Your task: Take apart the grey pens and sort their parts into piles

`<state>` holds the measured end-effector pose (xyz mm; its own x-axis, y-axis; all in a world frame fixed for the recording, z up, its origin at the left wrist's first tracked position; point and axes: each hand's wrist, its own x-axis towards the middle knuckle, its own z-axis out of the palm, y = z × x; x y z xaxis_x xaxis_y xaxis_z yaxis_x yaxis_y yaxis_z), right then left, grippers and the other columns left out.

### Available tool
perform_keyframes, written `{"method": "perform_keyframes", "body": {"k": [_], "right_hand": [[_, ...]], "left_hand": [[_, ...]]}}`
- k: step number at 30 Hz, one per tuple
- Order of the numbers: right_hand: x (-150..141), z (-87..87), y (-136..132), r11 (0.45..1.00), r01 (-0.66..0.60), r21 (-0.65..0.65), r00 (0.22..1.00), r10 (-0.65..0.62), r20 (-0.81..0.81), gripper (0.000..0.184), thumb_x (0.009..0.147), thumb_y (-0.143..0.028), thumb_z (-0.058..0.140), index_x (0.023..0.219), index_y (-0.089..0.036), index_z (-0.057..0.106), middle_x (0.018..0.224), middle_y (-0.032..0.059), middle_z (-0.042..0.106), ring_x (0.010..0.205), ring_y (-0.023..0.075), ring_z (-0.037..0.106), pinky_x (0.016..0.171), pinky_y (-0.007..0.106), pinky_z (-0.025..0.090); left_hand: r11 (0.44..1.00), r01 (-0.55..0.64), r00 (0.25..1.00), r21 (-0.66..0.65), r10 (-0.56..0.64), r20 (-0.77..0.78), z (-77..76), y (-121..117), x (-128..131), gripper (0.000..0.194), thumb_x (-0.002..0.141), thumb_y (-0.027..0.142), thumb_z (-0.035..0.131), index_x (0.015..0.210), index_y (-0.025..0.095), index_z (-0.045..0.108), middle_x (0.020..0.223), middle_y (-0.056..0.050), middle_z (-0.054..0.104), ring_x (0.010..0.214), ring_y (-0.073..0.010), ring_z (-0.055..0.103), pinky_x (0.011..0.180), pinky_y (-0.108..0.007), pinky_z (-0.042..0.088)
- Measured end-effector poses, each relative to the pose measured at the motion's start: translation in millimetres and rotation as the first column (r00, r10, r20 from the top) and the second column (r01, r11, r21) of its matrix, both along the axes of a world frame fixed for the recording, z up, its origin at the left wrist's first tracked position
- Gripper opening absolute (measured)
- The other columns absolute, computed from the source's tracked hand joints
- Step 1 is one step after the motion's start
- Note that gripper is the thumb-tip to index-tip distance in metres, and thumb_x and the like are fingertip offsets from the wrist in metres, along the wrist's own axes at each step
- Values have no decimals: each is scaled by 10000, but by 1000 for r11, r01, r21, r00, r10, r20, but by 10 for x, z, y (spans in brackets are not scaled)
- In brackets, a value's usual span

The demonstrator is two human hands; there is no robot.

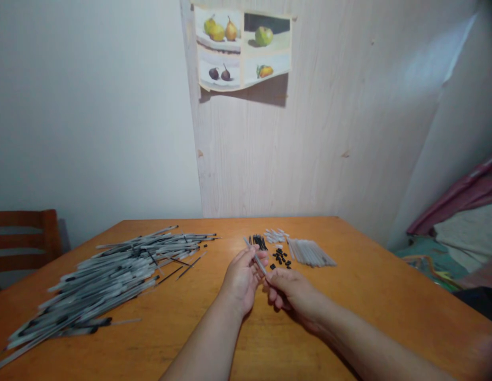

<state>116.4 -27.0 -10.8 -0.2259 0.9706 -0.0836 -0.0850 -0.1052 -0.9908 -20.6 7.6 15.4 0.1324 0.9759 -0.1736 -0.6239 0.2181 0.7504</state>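
Note:
My left hand (242, 276) is closed round a slim, translucent pen barrel (260, 264), which slants up and away to the left. At the barrel's near end, the fingertips of my right hand (296, 292) are pinched together. Whether a small part sits inside that pinch is hidden. Just beyond my hands lie several small black plugs (280, 256) and a row of thin black sticks (259, 242). Small whitish pointed pieces (276, 235) rest behind the plugs. Clear tubes (312, 253) lie side by side to the right of them.
A large heap of pens (122, 270) with grey-white barrels and black ends covers the left of the wooden table (214, 338). Loose thin refills (188, 268) lie at its right edge. A chair (23, 238) stands at the left; cloth (460, 198) is piled at the right.

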Motion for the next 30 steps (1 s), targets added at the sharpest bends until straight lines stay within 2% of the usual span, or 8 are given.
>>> {"method": "perform_keyframes", "body": {"k": [3,7,10,16,23,26,30], "right_hand": [[64,4,34,999,7,-50,998,-10,-57,375,861,-527,632,823,-158,585,566,-21,614,415,59,484,401,180,247],[80,-13,47,994,-27,-102,994,15,-109,426,895,-578,578,865,-154,603,594,6,643,426,76,528,396,183,277],[59,-25,47,994,-44,-95,988,30,-151,430,885,-593,592,856,-163,593,594,2,644,426,75,529,409,185,299],[41,-50,53,999,42,1,993,-42,-110,480,827,-640,640,744,-176,548,559,-20,609,412,62,480,422,199,297],[40,-59,70,994,104,41,993,-101,-68,397,827,-565,662,791,-191,534,590,-31,612,457,71,480,462,216,308],[4,-52,75,979,157,131,987,-154,-33,370,797,-521,698,774,-204,509,565,-50,581,477,77,467,491,228,333],[-23,-44,75,955,188,231,982,-189,-17,398,761,-507,743,744,-219,469,499,-91,485,446,70,391,462,227,275]], "left_hand": [[995,95,991,30,-92,-92,-28,-8,-8,154,899,210,620,1031,131,635,859,-74,698,639,-109,637,576,-199,498],[997,60,993,46,-55,-102,-36,-16,-13,110,900,212,633,980,137,625,875,-71,699,691,-108,660,637,-197,523],[998,49,994,47,-44,-96,-32,-23,-10,107,899,224,647,957,143,609,886,-78,700,715,-116,670,669,-214,541],[999,30,995,37,-27,-93,-48,-22,9,119,913,246,639,955,147,586,875,-81,694,706,-115,665,669,-222,555],[998,3,994,62,4,-112,-50,-15,26,102,918,225,632,911,145,570,819,-73,682,683,-102,647,639,-186,547],[998,-27,992,54,33,-123,-43,-25,42,98,913,221,638,911,146,576,802,-69,679,672,-100,645,618,-181,544],[998,-38,992,53,45,-120,-24,-46,52,104,910,224,643,908,143,578,814,-74,684,676,-99,648,604,-174,540]]}}
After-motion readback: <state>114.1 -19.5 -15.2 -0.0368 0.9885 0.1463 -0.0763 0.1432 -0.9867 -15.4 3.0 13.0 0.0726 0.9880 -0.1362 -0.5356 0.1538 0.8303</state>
